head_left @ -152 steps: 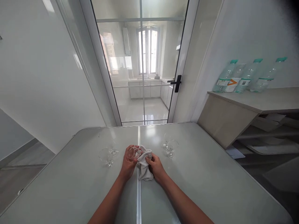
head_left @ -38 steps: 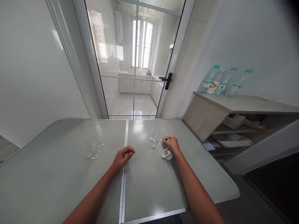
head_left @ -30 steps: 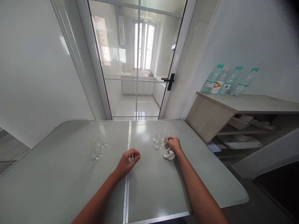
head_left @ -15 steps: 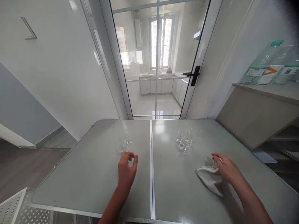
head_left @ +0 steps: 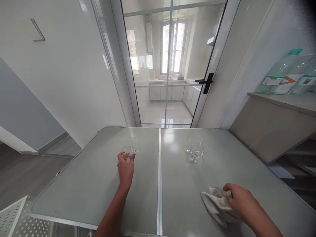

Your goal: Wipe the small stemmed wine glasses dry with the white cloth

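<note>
Left hand (head_left: 125, 168) has thumb and fingers half curled around the lower part of a small stemmed glass (head_left: 127, 151), which stands upright on the left half of the grey table (head_left: 93, 187), near the far edge. Whether the hand squeezes the glass or only touches it is hard to tell from where I stand. A second glass (head_left: 134, 148) stands just beside it, a little further back. Past the table's middle seam (head_left: 159, 184), three glasses (head_left: 197, 152) stand bunched together on the right half, well apart from either hand. Nearer the front edge, the right hand (head_left: 240, 204) lies on a crumpled white cloth (head_left: 216, 206), its fingers bent and pinching the folds against the tabletop. Beyond, a glass door with a black handle (head_left: 208, 82), and bottles (head_left: 283, 76) on a cabinet (head_left: 269, 126) at the right.
</note>
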The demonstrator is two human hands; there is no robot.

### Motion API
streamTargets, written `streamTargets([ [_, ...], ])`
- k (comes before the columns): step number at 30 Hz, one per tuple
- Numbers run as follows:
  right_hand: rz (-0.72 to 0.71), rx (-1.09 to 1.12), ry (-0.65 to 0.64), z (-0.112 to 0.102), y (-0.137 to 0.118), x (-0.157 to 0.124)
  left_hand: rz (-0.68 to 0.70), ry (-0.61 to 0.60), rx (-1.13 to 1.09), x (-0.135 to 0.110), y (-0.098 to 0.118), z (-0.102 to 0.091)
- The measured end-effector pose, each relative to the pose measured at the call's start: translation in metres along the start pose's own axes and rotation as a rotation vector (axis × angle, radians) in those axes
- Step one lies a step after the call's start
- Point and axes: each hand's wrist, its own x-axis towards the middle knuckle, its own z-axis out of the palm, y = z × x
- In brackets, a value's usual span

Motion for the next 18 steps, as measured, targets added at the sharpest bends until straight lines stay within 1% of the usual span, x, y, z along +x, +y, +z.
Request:
streamTargets([
  [1, -0.053, 0.055, -0.035, -0.005, -0.011, -0.005, 0.006, -0.006, 0.000, -0.003, 0.003, -0.003],
  [3, -0.238, 0.219, -0.052, -0.014, -0.040, -0.015, 0.036, -0.013, 0.000, -0.010, 0.011, -0.008],
  [4, -0.319, 0.301, -0.056, -0.017, -0.055, -0.019, 0.068, -0.029, -0.012, -0.014, 0.016, -0.009],
  [5, -0.378, 0.377, -0.062, -0.019, -0.072, -0.022, 0.106, -0.074, -0.037, -0.017, 0.023, -0.008],
  [6, -0.422, 0.453, -0.071, -0.019, -0.087, -0.022, 0.141, -0.157, -0.076, -0.019, 0.030, -0.007],
  [8, -0.469, 0.576, -0.049, -0.013, -0.117, -0.017, 0.174, -0.401, -0.174, -0.019, 0.044, 0.003],
  [9, -0.457, 0.606, -0.017, -0.007, -0.129, -0.011, 0.184, -0.525, -0.211, -0.018, 0.051, 0.010],
  [10, -0.457, 0.629, -0.001, -0.001, -0.141, -0.003, 0.208, -0.621, -0.225, -0.015, 0.056, 0.018],
  [11, -0.441, 0.660, 0.034, 0.007, -0.150, 0.006, 0.257, -0.673, -0.208, -0.012, 0.060, 0.027],
  [12, -0.404, 0.701, 0.057, 0.015, -0.159, 0.016, 0.338, -0.680, -0.156, -0.009, 0.063, 0.036],
  [13, -0.368, 0.762, 0.060, 0.023, -0.166, 0.026, 0.435, -0.656, -0.083, -0.007, 0.064, 0.044],
  [14, -0.319, 0.858, 0.035, 0.031, -0.173, 0.035, 0.532, -0.616, -0.002, -0.006, 0.063, 0.051],
  [15, -0.245, 0.991, -0.018, 0.038, -0.178, 0.043, 0.619, -0.575, 0.073, -0.006, 0.061, 0.058],
  [17, -0.077, 1.277, -0.107, 0.051, -0.186, 0.057, 0.742, -0.521, 0.174, -0.008, 0.053, 0.067],
  [18, -0.027, 1.374, -0.120, 0.057, -0.189, 0.062, 0.786, -0.506, 0.198, -0.011, 0.047, 0.070],
])
